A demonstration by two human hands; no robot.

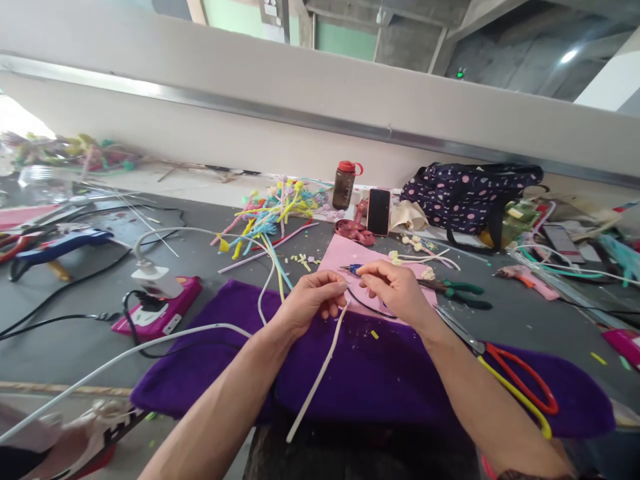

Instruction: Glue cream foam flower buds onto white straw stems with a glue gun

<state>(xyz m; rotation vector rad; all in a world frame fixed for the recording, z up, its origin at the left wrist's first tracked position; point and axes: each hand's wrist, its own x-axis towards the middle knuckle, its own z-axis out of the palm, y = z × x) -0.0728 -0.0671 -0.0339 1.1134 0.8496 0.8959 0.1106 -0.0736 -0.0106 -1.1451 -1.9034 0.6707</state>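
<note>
My left hand (pixel 314 301) is pinched shut on the upper end of a long white pipe cleaner (pixel 320 370) that hangs down toward the table's front edge. My right hand (pixel 393 287) is closed, its fingertips meeting the left hand's at the same end of the pipe cleaner. Both hands hover over a pink sheet (pixel 345 257) and a purple cloth (pixel 360 360). A small blue tool (pixel 353 269) lies on the pink sheet just behind my fingers. A thin dark wire curves under my right hand.
Scissors with red and yellow handles (pixel 520 387) lie on the cloth at right, green-handled pliers (pixel 460 293) beyond them. A heap of coloured pipe cleaners (pixel 270 213), a brown bottle (pixel 345 185), a phone (pixel 379 211), a dotted bag (pixel 465 193), a glue gun (pixel 55 247) and white cables (pixel 150 340) crowd the table.
</note>
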